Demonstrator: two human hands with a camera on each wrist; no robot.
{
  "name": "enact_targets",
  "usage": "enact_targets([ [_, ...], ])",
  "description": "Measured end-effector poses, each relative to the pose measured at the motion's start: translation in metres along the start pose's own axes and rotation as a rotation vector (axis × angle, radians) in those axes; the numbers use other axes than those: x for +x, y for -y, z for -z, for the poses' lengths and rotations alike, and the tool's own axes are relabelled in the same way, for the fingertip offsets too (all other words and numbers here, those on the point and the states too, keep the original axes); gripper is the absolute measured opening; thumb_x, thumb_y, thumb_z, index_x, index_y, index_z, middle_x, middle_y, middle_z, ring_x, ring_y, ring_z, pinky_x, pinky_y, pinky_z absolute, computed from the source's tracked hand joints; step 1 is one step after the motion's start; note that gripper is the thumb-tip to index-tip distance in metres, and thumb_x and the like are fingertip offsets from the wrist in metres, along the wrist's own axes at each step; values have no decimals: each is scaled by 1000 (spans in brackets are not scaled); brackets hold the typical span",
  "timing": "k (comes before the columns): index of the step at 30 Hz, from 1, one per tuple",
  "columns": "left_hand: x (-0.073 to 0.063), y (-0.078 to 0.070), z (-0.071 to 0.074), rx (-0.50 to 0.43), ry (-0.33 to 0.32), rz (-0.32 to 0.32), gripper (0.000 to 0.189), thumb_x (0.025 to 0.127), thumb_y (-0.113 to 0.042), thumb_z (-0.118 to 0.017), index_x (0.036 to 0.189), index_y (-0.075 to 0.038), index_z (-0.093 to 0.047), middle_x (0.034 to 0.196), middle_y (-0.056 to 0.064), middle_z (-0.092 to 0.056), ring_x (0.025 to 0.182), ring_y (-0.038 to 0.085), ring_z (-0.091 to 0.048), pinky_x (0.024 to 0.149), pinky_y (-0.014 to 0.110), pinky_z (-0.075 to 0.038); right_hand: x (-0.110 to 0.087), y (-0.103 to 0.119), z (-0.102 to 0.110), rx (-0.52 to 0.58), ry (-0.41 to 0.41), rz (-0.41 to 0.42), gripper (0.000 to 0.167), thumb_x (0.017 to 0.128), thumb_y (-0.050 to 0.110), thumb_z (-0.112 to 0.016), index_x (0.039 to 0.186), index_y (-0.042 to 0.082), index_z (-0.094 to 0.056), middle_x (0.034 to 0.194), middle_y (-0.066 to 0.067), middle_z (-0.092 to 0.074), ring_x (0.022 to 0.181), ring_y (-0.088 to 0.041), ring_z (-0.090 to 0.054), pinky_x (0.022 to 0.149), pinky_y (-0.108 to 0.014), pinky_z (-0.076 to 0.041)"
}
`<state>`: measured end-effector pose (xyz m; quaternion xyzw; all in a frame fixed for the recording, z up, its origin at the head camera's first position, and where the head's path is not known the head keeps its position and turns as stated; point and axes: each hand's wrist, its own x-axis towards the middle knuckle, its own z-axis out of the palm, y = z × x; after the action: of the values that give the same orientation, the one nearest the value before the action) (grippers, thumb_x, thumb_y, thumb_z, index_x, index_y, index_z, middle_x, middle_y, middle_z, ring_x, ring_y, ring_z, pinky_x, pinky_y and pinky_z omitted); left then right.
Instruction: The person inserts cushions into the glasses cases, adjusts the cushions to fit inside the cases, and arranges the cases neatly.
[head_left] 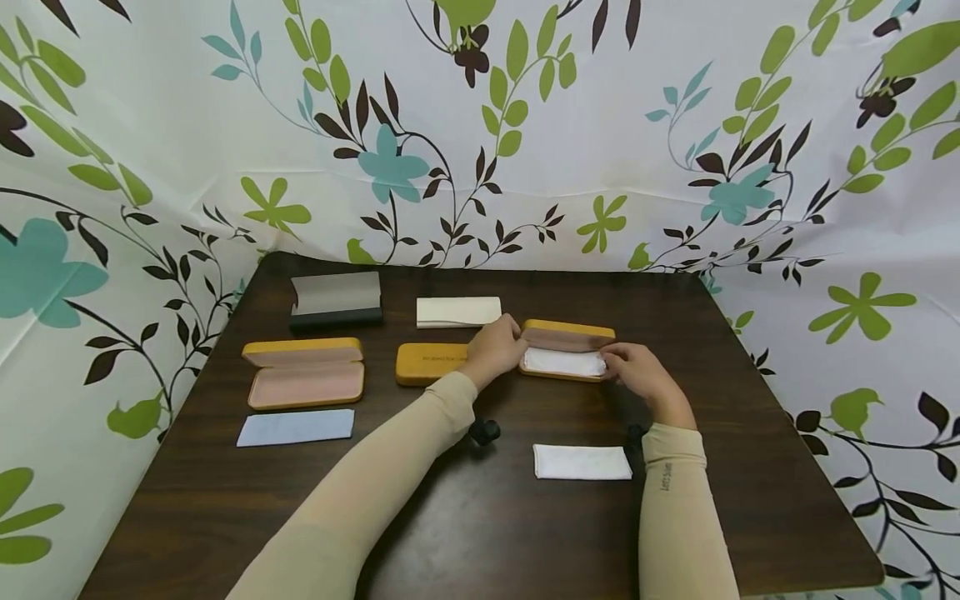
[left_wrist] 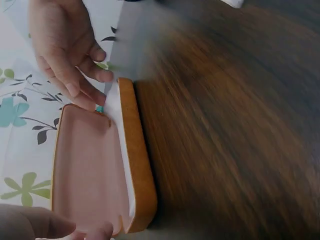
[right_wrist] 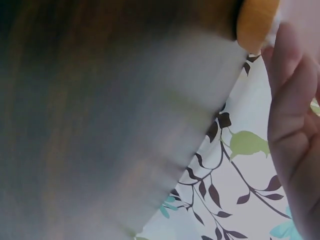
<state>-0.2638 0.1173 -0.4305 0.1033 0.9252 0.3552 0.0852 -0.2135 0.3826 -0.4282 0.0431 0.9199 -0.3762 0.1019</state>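
Note:
An open yellow glasses case (head_left: 567,333) with a pink lining stands at the right of the table's far half. Inside its base lies a folded white cloth (head_left: 562,362). At the case's left end is my left hand (head_left: 495,350), its fingertips (left_wrist: 102,231) right at the lid and hinge corner. My right hand (head_left: 641,379) is at the opposite end, with its fingertips (left_wrist: 103,75) touching the end of the white cloth. Part of a shut yellow glasses case (head_left: 429,363) is hidden behind my left hand.
Left on the table are another open yellow case (head_left: 306,385), a blue folded cloth (head_left: 296,427) and an open grey case (head_left: 336,300). A cream folded cloth (head_left: 458,312) lies at the back. Nearer me is a second white cloth (head_left: 582,462). Patterned fabric (head_left: 480,208) hangs behind.

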Motion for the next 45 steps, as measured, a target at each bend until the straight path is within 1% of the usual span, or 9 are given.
enact_targets([
  [4, -9, -4, 1, 232, 20, -170, 17, 100, -20, -57, 87, -15, -66, 75, -1, -63, 64, 14, -53, 54, 28, -43, -4, 1, 2, -61, -12, 5, 38, 109, 15, -46, 135, -10, -56, 120, -28, -65, 103, -37, -67, 89, -52, -51],
  [9, -19, -9, -6, 644, 72, -418, 25, 106, -18, -53, 106, -22, -77, 105, -3, -72, 85, 16, -56, 65, 31, -49, -5, 2, 2, -91, 2, 27, 38, 109, 17, -48, 133, -10, -59, 113, -26, -68, 103, -37, -64, 92, -55, -47],
  [13, -21, -6, -12, 910, 149, -427, 33, 109, -25, -47, 134, -27, -67, 132, -5, -66, 108, 17, -57, 84, 35, -46, -5, 3, 0, -115, 21, 30, 40, 108, 19, -48, 135, -9, -59, 108, -23, -70, 104, -37, -64, 96, -59, -48],
  [16, -20, -3, -14, 1003, 166, -421, 36, 109, -28, -46, 141, -26, -62, 135, -7, -65, 113, 15, -55, 87, 35, -43, -6, 4, -1, -129, 24, 27, 41, 109, 20, -47, 136, -9, -57, 109, -24, -70, 106, -38, -64, 99, -61, -46],
  [24, -16, -5, -11, 1043, 129, -482, 32, 109, -27, -47, 130, -22, -71, 121, -7, -71, 104, 15, -57, 88, 35, -45, -6, 1, -1, -114, 12, 44, 41, 109, 20, -47, 139, -7, -55, 111, -24, -69, 106, -37, -64, 99, -60, -46],
  [29, -14, -3, -4, 983, 66, -565, 25, 106, -32, -54, 108, -26, -78, 105, -7, -75, 100, 15, -60, 82, 36, -50, -10, 8, -6, -163, -37, 88, 36, 108, 15, -47, 136, -6, -58, 116, -25, -66, 98, -35, -66, 90, -55, -51],
  [32, -11, 0, 0, 907, 30, -581, 22, 104, -31, -58, 98, -25, -78, 99, -6, -76, 95, 17, -64, 79, 38, -52, -12, 24, -19, -242, 0, 166, 31, 106, 7, -49, 131, -6, -62, 123, -26, -64, 93, -31, -68, 85, -50, -54],
  [38, -8, 6, 10, 891, 79, -509, 25, 107, -24, -52, 104, -19, -77, 100, 0, -76, 98, 21, -67, 88, 46, -55, -4, 64, -60, -419, 150, 398, 36, 100, -6, -50, 135, -7, -60, 134, -26, -58, 124, -40, -56, 107, -52, -44],
  [45, -10, 10, 11, 872, 107, -498, 28, 109, -23, -48, 105, -18, -75, 101, 1, -75, 97, 20, -67, 90, 46, -53, 8, 81, -82, -523, 165, 267, 50, 97, -11, -45, 143, 5, -58, 131, -20, -54, 112, -32, -60, 96, -45, -51],
])
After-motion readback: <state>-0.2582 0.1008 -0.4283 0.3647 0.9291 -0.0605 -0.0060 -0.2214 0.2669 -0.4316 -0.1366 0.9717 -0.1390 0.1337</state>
